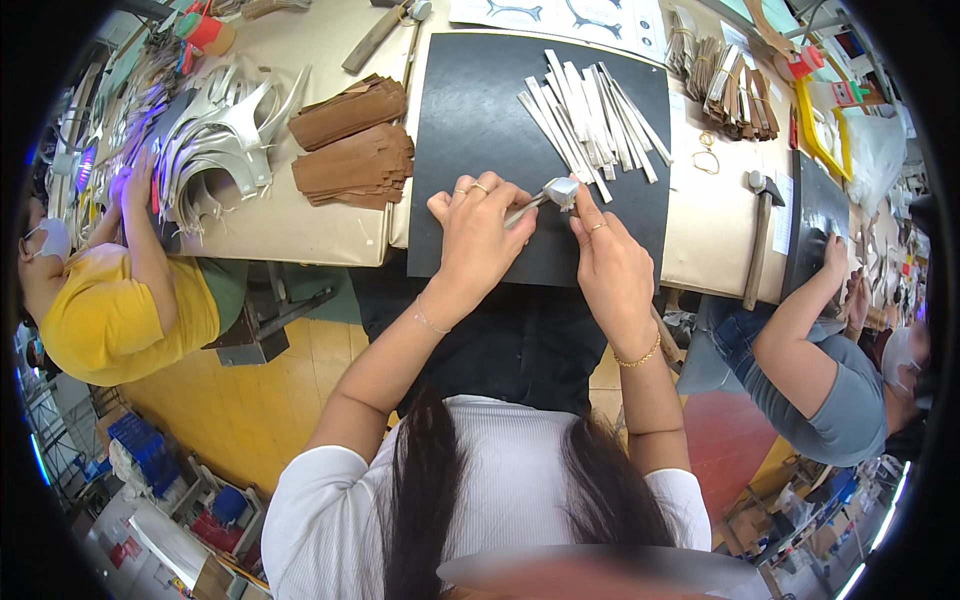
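Over the black mat point(460, 120) both my hands meet near its front edge. My left hand point(478, 225) pinches a narrow pale strip point(522, 211), whose far end reaches a shiny metal hammer head point(562, 191). Fingers of my right hand point(608, 255) close around the hammer just by its head. Part of a wooden handle shows beside my right wrist, and the rest is hidden under the hand. Beyond my hands, a loose fan of white strips point(590, 115) lies on the mat.
Brown strip stacks point(352, 165) and white curved pieces point(225, 130) lie to the left. Another hammer point(762, 225), bundled strips point(735, 95) and a yellow tray point(825, 130) are at the right. Printed sheets point(570, 22) lie behind the mat. Co-workers sit on both sides.
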`<state>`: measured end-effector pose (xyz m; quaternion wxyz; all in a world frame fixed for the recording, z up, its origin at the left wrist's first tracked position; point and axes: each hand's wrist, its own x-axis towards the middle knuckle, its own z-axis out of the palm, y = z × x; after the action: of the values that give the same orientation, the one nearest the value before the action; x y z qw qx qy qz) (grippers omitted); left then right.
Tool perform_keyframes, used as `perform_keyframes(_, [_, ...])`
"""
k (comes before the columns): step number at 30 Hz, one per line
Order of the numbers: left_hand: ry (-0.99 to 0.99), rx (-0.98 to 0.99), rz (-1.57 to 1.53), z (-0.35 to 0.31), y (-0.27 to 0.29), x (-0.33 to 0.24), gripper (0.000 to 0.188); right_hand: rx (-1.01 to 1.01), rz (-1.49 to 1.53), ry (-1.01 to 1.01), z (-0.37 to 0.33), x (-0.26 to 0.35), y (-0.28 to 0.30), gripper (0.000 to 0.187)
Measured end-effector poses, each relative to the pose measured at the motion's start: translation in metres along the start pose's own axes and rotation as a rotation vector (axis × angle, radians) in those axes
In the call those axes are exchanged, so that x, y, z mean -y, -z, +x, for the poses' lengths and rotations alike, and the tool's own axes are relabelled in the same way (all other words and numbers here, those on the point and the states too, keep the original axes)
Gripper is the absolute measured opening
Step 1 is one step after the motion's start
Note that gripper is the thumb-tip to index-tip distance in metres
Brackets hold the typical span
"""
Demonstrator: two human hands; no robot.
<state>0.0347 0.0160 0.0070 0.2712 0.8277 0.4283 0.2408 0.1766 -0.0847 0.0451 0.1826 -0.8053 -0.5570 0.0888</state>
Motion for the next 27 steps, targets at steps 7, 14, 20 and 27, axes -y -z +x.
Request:
perform_keyframes(7, [0.018,0.023,0.001,0.004,-0.002,-0.001,0.005,-0.021,-0.028,0.018,-0.001,0.000,0.004,0.046])
perform_keyframes(14, [-0.010,-0.008,0.010,0.004,-0.006,-0.001,0.007,0.006,0.046,0.079,-0.001,0.006,0.003,0.050])
perform_keyframes(20, [0.011,0.016,0.027,0.002,-0.005,-0.002,0.006,-0.236,0.251,0.061,0.002,0.002,0.005,0.053])
perform_keyframes(27, [0.017,-0.006,-0.007,-0.006,0.004,0.002,0.005,0.048,0.020,-0.005,-0.005,0.008,0.001,0.045])
